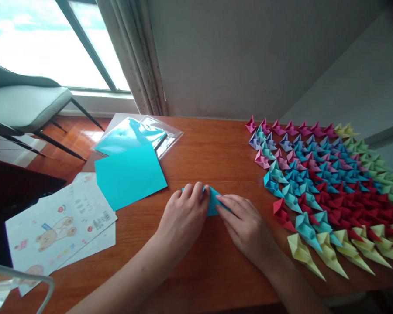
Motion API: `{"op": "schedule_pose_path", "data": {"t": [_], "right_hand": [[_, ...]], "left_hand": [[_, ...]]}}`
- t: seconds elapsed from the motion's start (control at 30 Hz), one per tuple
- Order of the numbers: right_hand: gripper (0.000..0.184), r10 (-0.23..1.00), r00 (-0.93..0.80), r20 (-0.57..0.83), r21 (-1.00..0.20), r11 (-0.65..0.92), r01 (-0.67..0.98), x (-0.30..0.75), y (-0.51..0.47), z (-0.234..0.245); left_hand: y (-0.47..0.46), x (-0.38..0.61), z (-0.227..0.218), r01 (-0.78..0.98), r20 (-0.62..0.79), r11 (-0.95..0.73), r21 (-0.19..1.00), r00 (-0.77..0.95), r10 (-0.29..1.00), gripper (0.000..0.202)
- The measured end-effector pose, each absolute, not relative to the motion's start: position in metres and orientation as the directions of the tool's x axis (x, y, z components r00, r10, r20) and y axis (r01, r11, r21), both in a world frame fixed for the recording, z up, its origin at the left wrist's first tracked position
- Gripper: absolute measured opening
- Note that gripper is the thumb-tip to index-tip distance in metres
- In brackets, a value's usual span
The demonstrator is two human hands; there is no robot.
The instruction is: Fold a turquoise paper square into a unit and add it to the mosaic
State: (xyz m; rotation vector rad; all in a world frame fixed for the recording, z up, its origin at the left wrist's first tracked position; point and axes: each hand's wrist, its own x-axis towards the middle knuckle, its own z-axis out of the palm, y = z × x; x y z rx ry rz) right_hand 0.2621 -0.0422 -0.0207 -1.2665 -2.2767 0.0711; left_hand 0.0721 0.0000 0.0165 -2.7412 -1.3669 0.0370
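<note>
Both of my hands rest on a small folded piece of turquoise paper [212, 204] lying on the wooden table [209, 148]. My left hand [183, 216] covers the paper's left part with its fingers curled down and pressed on it. My right hand [244, 222] presses the paper's right edge with its fingertips. Most of the folded piece is hidden under the fingers.
A flat turquoise sheet [130, 175] lies left of my hands, behind it a clear plastic packet [140, 133] of more paper. A printed sheet with a bear [60, 222] sits at the left edge. Several rows of folded paper shapes [327, 183] fill the right side. A grey chair [22, 102] stands by the window.
</note>
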Motion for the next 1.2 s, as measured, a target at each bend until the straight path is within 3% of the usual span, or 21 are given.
{"op": "schedule_pose_path", "data": {"t": [0.43,0.83,0.93,1.07,1.2], "right_hand": [[0.033,0.809,-0.422,0.409,-0.300,0.556,0.775,0.262,-0.041,-0.021],[0.032,0.804,-0.437,0.404,-0.302,0.568,0.766,0.264,-0.041,-0.024],[0.029,0.825,-0.407,0.393,-0.359,0.545,0.758,0.263,-0.039,-0.023],[0.020,0.879,-0.297,0.374,-0.534,0.466,0.706,0.259,-0.026,-0.015],[0.015,0.962,-0.100,0.254,-0.669,0.250,0.700,0.254,0.001,-0.007]], "left_hand": [[-0.009,0.074,0.015,0.719,0.018,-0.693,-0.053,0.695,0.719,0.024],[-0.016,0.068,0.013,0.684,0.016,-0.723,-0.097,0.728,0.686,0.039],[-0.017,0.067,0.014,0.683,0.008,-0.725,-0.088,0.728,0.685,0.041],[-0.019,0.067,0.013,0.679,0.008,-0.728,-0.095,0.732,0.681,0.042],[-0.020,0.067,0.011,0.678,0.016,-0.726,-0.112,0.732,0.681,0.043]]}}
